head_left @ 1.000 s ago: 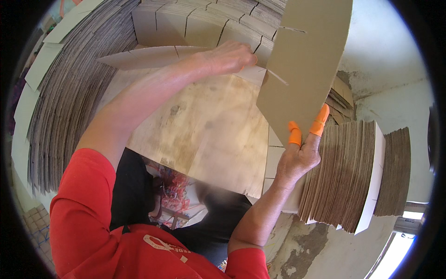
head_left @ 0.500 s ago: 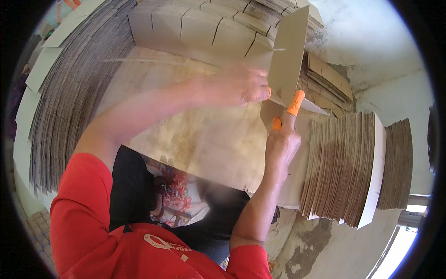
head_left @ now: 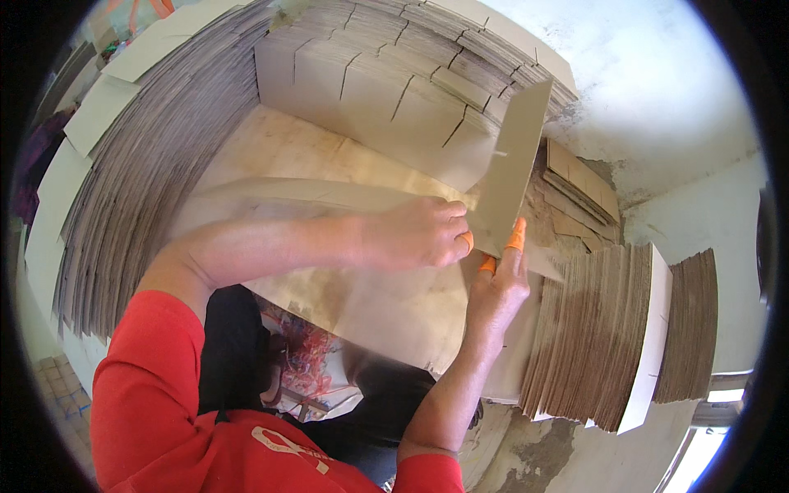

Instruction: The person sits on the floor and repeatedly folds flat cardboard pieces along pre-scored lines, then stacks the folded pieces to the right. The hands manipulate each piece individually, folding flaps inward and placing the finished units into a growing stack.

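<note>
My left hand [head_left: 415, 236], an orange finger cover on one finger, is closed around a long cardboard strip [head_left: 308, 191]. That strip is blurred and runs leftward behind my forearm. A second cardboard strip [head_left: 515, 156] with a short slit stands tilted up between my hands. My right hand [head_left: 500, 287] pinches its lower end, with orange covers on thumb and forefinger. The two strips cross near my fingertips, but the joint itself is hidden. Under my hands lies a pale wooden board [head_left: 394, 308].
Tall stacks of cardboard strips [head_left: 164, 156] line the left. Slotted cardboard pieces [head_left: 370, 82] are piled along the back. Another stack [head_left: 588, 329] stands at right beside a darker one [head_left: 689, 329]. A few loose pieces [head_left: 582, 177] lean by the stained wall [head_left: 682, 164].
The whole view has shifted, so the surroundings sit lower in the picture. The strip in my left hand now shows a broader, blurred face. Both hands remain close together at the crossing.
</note>
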`<state>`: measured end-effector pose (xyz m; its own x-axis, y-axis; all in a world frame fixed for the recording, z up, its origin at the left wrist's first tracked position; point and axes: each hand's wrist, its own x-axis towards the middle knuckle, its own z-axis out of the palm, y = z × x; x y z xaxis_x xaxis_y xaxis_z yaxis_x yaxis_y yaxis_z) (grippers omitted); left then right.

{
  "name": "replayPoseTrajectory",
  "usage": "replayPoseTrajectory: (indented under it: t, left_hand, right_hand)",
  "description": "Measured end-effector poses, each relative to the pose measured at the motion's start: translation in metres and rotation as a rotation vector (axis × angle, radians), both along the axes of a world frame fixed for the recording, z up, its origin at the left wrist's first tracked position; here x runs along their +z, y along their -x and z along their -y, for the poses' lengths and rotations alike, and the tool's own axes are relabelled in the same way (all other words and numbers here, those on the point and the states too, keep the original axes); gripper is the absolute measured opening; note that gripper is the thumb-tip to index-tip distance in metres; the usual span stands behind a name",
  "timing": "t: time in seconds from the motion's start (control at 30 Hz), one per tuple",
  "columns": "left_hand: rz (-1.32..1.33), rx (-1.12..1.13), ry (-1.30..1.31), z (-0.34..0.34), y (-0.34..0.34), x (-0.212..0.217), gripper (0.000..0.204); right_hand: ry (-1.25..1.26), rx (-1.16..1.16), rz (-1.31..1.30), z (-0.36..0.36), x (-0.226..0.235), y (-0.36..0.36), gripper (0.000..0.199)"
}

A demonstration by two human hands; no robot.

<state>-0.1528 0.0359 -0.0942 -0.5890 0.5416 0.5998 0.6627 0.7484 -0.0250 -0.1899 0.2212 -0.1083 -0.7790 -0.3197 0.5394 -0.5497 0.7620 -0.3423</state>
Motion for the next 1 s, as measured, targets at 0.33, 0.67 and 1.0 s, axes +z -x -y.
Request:
replayPoseTrajectory:
  t: [0.33,0.67,1.0]
  left_hand:
    - [0.428,0.524,-0.053,0.102,0.099,0.016,0.051]
    - [0.131,0.697,0.117,0.14,0.159,-0.051,0.044]
    - [0.12,0.604,0.012,0.141,0.144,-0.04,0.024]
  right_hand:
    - [0.218,-0.001,-0.127,0.011,-0.003,-0.006,0.063]
    - [0.28,0.027,0.042,0.022,-0.005,-0.013,0.071]
    - [0.286,0.125,-0.113,0.026,-0.004,-0.014,0.073]
